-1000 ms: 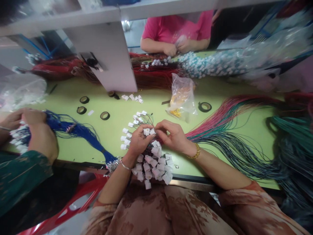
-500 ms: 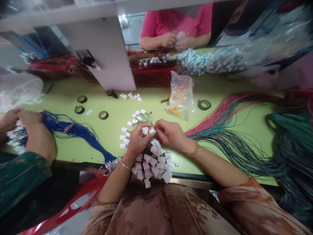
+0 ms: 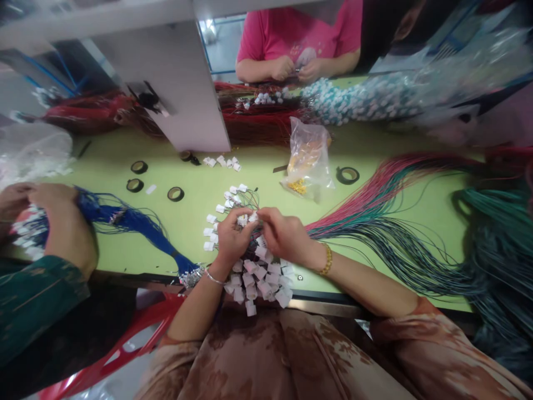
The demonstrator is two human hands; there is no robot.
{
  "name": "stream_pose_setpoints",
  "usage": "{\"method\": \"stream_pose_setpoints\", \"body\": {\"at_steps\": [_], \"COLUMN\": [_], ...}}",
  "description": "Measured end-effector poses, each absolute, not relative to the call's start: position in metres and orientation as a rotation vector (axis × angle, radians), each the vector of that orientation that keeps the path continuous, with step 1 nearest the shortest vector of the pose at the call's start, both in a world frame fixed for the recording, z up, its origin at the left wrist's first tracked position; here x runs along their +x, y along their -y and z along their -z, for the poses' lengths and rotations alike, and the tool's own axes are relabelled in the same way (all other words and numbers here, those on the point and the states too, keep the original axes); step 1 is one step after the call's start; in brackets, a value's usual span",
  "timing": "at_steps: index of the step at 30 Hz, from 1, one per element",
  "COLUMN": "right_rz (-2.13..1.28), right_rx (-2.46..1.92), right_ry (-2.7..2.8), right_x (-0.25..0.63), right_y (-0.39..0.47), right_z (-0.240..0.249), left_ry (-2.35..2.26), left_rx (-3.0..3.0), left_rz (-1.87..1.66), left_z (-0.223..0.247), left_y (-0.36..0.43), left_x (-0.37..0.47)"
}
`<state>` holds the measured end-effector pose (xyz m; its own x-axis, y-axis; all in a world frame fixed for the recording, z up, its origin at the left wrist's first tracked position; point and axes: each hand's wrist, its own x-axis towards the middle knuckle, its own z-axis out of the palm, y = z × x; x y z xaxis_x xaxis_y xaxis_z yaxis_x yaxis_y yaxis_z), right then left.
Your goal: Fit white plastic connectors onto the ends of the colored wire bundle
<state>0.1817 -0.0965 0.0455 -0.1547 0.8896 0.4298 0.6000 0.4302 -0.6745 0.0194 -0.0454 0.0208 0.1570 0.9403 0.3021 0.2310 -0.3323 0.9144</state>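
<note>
My left hand [image 3: 234, 233] is closed on a white plastic connector [image 3: 242, 220], with a second one beside it at the thumb. Pinched at that second connector, my right hand [image 3: 283, 230] has its fingertips together on what looks like a thin wire end; the fingers partly hide it. Under both hands lies a heap of white connectors [image 3: 262, 280] on wires, reaching the table's front edge. More wired connectors [image 3: 211, 231] are laid out in a curve left of my left hand. Pink, green and dark wires [image 3: 358, 205] run off to the right from beneath my right wrist.
Tape rolls [image 3: 175, 194] lie at left, another roll [image 3: 347, 175] at right. A clear bag with yellow parts [image 3: 308, 161] stands behind my hands, near loose white connectors [image 3: 222, 161]. At left a co-worker's hands [image 3: 54, 200] hold blue wires [image 3: 133, 219]. Another person [image 3: 300, 44] sits opposite.
My right hand has moved slightly left, closer to my left hand, its fingertips now at the connector. The opposite person's hands have shifted slightly.
</note>
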Motion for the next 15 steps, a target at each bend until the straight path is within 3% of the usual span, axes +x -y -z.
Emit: {"method": "stream_pose_setpoints", "body": {"at_steps": [4, 8, 11, 15], "right_rz": [-0.609, -0.736, -0.778, -0.728], "right_rx": [-1.267, -1.43, -1.665, -1.747], "right_ry": [1.765, 1.65, 1.895, 2.3], "right_x": [0.188, 0.212, 0.21, 0.172], "right_y": [0.091, 0.056, 0.032, 0.023], "right_z": [-0.04, -0.039, -0.045, -0.061], "left_ry": [-1.085, -0.705, -0.434, -0.439], "left_rx": [1.8, 2.079, 2.287, 2.539], "left_rz": [-1.175, -0.759, -0.524, -0.479], "left_z": [-0.025, -0.035, -0.036, -0.031], "left_y": [0.047, 0.057, 0.066, 0.076], "left_x": [0.02, 0.024, 0.03, 0.041]}}
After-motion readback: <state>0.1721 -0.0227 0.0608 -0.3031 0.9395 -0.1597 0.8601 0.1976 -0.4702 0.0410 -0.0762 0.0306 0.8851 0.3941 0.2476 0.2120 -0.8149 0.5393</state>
